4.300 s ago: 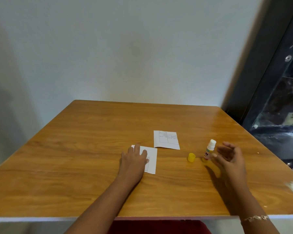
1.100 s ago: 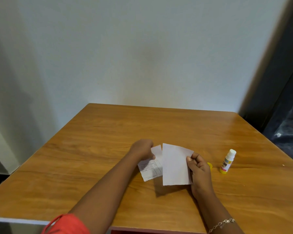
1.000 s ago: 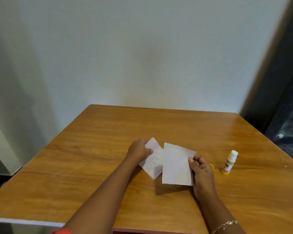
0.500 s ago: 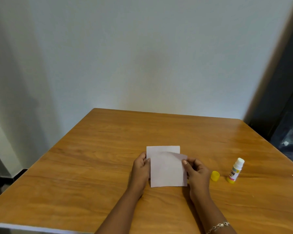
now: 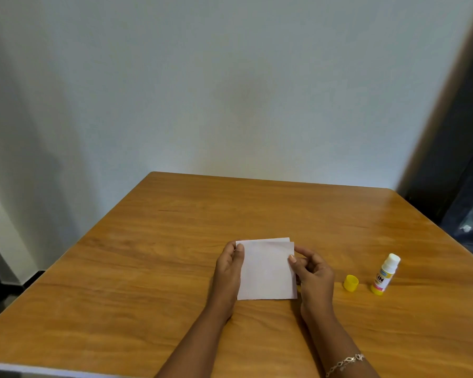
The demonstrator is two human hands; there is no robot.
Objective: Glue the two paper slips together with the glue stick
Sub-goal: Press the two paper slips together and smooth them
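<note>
Two white paper slips lie one on the other, held just above the wooden table (image 5: 175,268). The front slip (image 5: 266,271) shows its blank side; only a thin strip of the back slip (image 5: 286,239) peeks out along the top right. My left hand (image 5: 228,268) pinches the left edge, thumb on the front. My right hand (image 5: 313,271) pinches the right edge the same way. The uncapped glue stick (image 5: 385,274) stands upright to the right, with its yellow cap (image 5: 350,282) lying beside it.
A plain white wall rises behind the table's far edge. At the right a dark glass door or frame (image 5: 464,186) stands close to the table corner. The table's near edge runs along the bottom left.
The two slips, held apart a second ago, have come together into one stack with edges almost lined up. Both hands now hold the stack by its sides. The glue stick and cap have not moved.
</note>
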